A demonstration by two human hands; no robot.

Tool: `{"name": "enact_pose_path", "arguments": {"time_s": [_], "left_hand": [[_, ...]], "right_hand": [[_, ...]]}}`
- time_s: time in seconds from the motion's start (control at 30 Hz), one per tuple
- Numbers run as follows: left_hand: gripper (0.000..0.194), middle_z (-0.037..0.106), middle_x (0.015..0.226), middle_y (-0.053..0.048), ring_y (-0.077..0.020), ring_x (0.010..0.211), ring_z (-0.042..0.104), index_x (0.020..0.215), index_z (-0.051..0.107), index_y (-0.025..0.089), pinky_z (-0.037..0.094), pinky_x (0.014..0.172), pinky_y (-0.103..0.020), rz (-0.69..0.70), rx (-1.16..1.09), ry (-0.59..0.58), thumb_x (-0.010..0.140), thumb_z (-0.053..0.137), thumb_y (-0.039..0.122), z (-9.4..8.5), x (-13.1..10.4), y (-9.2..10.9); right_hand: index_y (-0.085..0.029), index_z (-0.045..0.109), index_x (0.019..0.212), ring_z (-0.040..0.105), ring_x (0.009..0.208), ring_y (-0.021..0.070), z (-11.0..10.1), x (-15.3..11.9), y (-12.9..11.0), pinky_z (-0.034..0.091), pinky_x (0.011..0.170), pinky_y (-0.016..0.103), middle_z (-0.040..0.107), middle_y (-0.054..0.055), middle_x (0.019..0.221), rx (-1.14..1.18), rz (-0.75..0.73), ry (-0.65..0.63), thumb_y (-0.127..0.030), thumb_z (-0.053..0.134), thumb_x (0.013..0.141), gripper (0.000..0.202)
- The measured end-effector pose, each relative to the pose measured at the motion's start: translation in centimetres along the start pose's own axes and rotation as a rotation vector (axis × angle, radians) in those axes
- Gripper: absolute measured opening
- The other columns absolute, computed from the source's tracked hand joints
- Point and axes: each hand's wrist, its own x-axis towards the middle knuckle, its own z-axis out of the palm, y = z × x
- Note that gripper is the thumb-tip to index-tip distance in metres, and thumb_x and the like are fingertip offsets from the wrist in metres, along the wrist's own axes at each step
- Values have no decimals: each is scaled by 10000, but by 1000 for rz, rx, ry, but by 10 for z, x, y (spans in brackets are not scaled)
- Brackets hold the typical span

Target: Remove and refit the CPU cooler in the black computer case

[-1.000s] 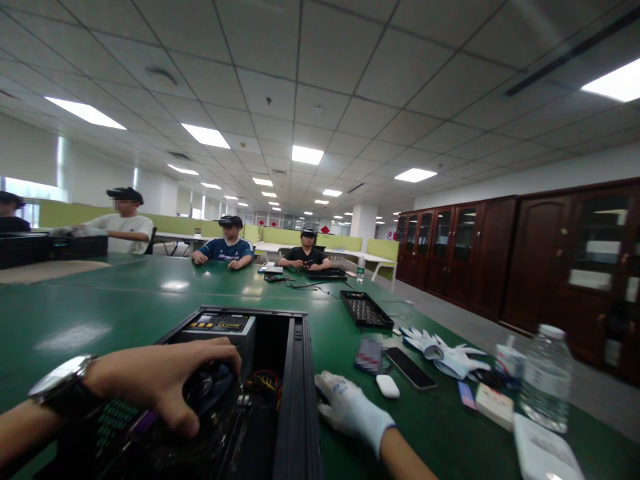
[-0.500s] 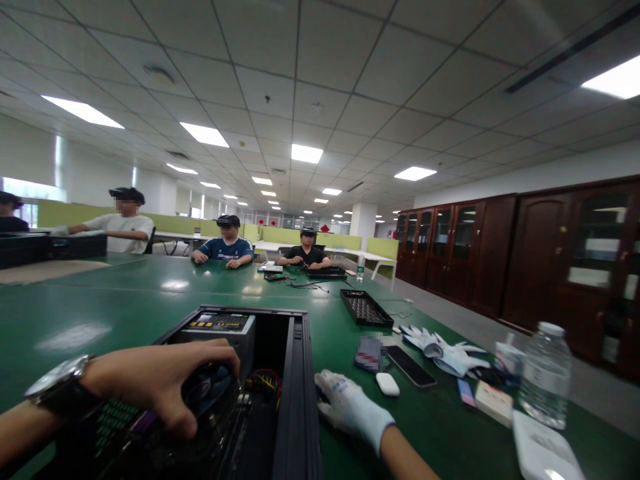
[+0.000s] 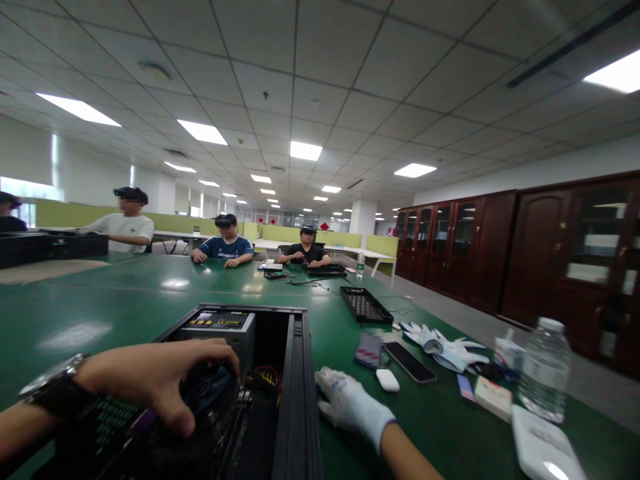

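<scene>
In front of me stands an open black computer case point(image 3: 299, 400) on the green table. Wearing a wristwatch, my left hand point(image 3: 160, 377) reaches bare into it. Its thumb and fingers are curled round a dark CPU cooler fan point(image 3: 209, 390), partly covered by the hand. Just beyond the fan is a grey power supply point(image 3: 245, 341) with a label on top. Yellow and red cables point(image 3: 267, 383) show deeper in the case. My right hand point(image 3: 350, 405), in a white glove, lies low on the table against the case's right side, fingers loosely bent and holding nothing visible.
To the right lie a phone point(image 3: 411, 363), a white earbud case point(image 3: 387, 380), white gloves point(image 3: 445, 347), a small box point(image 3: 493, 398) and a large water bottle point(image 3: 544, 373). A black perforated panel point(image 3: 367, 305) sits farther back. Several people point(image 3: 227, 247) sit across the table.
</scene>
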Motion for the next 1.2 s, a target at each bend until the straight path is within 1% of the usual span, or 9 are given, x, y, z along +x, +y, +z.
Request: {"name": "enact_pose_path", "arguments": {"time_s": [0.17, 0.3, 0.4, 0.6, 0.77, 0.97, 1.07, 1.2], "left_hand": [[831, 657, 1448, -39, -396, 1322, 585, 1395, 633, 279, 453, 1134, -430, -8, -11, 4, 599, 871, 285, -1, -1, -1], [823, 664, 1437, -39, -391, 1306, 598, 1398, 632, 290, 455, 1129, -432, 24, -5, 2, 611, 873, 300, -1, 0, -5], [816, 665, 1436, -48, -395, 1296, 602, 1396, 634, 290, 457, 1127, -447, 38, -6, 4, 615, 870, 317, -1, -1, -6], [819, 669, 1423, -37, -403, 1297, 598, 1387, 642, 297, 448, 1137, -465, -18, -17, 0, 598, 862, 286, -1, -2, -2], [843, 669, 1430, -27, -406, 1314, 591, 1384, 644, 307, 451, 1141, -458, -21, -42, -4, 573, 861, 240, -1, -2, -2], [844, 650, 1457, -28, -405, 1342, 571, 1402, 631, 320, 436, 1163, -471, -17, -31, -1, 592, 857, 248, -1, -2, -4], [835, 657, 1442, -33, -402, 1328, 578, 1395, 635, 312, 436, 1164, -471, -13, -27, 5, 592, 856, 254, -1, -3, -3], [841, 683, 1405, -46, -407, 1285, 611, 1382, 648, 295, 478, 1119, -462, -27, -20, -6, 566, 852, 262, 0, -3, -2]], "right_hand": [[-168, 616, 1451, 603, 1352, 370, -6, -2, -7, 503, 1106, 463, 582, 207, 1512, -43, -1, -2, -304, 566, 950, 521], [-156, 637, 1427, 631, 1318, 368, -7, -3, -9, 520, 1085, 459, 615, 215, 1467, -37, -21, 6, -342, 546, 976, 496], [-158, 647, 1413, 650, 1288, 367, -6, -2, -8, 537, 1057, 459, 632, 215, 1439, -38, -24, 14, -344, 556, 970, 489], [-171, 653, 1402, 656, 1273, 370, 0, 1, -4, 543, 1040, 469, 645, 206, 1417, -37, -30, 30, -351, 550, 969, 479], [-173, 651, 1403, 647, 1284, 374, 1, 2, -2, 539, 1045, 478, 633, 208, 1435, -33, -25, 28, -345, 567, 954, 488], [-174, 657, 1387, 662, 1255, 366, -1, 0, -4, 542, 1029, 467, 653, 202, 1394, -36, -37, 33, -379, 518, 983, 473], [-184, 654, 1391, 648, 1277, 362, -2, -1, -5, 533, 1039, 460, 639, 195, 1424, -25, -22, 29, -382, 525, 973, 480], [-202, 638, 1419, 624, 1311, 365, -2, -2, -4, 523, 1049, 462, 613, 187, 1468, -16, -9, 13, -403, 535, 971, 502]]}}
